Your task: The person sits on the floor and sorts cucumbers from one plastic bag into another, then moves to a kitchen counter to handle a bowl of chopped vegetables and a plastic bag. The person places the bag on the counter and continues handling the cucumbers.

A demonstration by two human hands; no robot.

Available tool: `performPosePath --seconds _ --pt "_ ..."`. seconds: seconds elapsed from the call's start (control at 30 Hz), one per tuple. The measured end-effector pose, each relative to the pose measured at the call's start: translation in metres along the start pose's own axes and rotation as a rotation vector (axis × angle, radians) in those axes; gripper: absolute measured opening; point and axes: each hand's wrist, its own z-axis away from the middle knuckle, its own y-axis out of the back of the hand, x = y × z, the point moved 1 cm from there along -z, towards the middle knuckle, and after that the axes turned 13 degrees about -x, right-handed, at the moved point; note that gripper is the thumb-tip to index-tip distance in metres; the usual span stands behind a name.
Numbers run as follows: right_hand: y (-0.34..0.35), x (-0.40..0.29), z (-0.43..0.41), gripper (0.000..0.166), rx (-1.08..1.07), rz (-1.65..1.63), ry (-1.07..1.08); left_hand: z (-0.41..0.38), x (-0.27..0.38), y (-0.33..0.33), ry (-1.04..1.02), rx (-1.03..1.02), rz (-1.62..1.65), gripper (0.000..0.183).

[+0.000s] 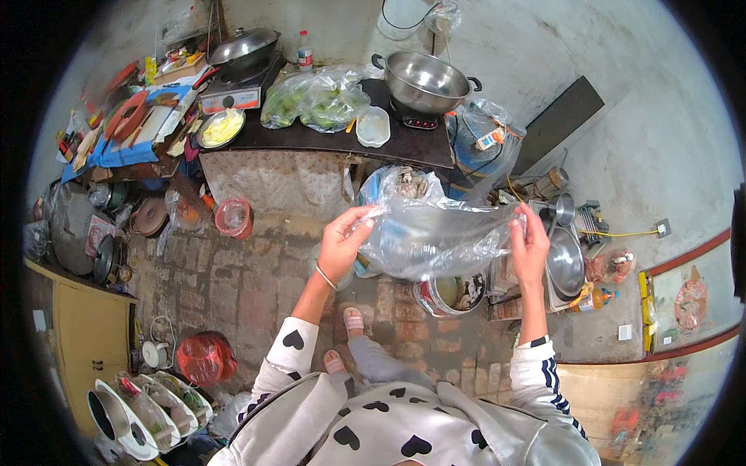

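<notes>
A clear plastic bag (437,233) is stretched out in front of me at about waist height. My left hand (344,242) pinches one end of it between thumb and fingers, and my right hand (529,242) grips the opposite end. Below the bag, on the floor, stands a pail (450,294) with liquid and scraps inside. Partly hidden behind the sheet is a plastic-lined bin (376,189) with crumpled matter at its top.
A dark table (280,137) carries a steel two-handled pot (428,81), bagged green vegetables (317,102), a clear plastic tub (373,127) and a bowl of pale yellow shreds (221,128). A red bucket (234,218) stands on the brick floor. Metal basins (565,262) sit at my right.
</notes>
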Motion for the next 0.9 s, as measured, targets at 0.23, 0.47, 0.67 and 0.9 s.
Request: performPosePath --seconds 0.23,0.47,0.67,0.9 --pt "-0.020 0.072 -0.001 0.020 0.156 -0.052 -0.113 -0.051 -0.042 0.000 -0.038 -0.179 -0.313 0.022" --pt "-0.053 0.130 -0.026 0.032 -0.153 0.249 -0.381 -0.066 -0.154 0.016 0.523 -0.216 -0.187 0.024" --pt "-0.126 0.096 -0.129 0.046 -0.050 0.123 -0.108 -0.068 -0.198 0.022 0.641 -0.383 -0.227 0.032" --pt "-0.291 0.170 -0.152 0.071 -0.574 0.258 -0.426 -0.041 -0.196 0.087 0.240 -0.523 -0.697 0.044"
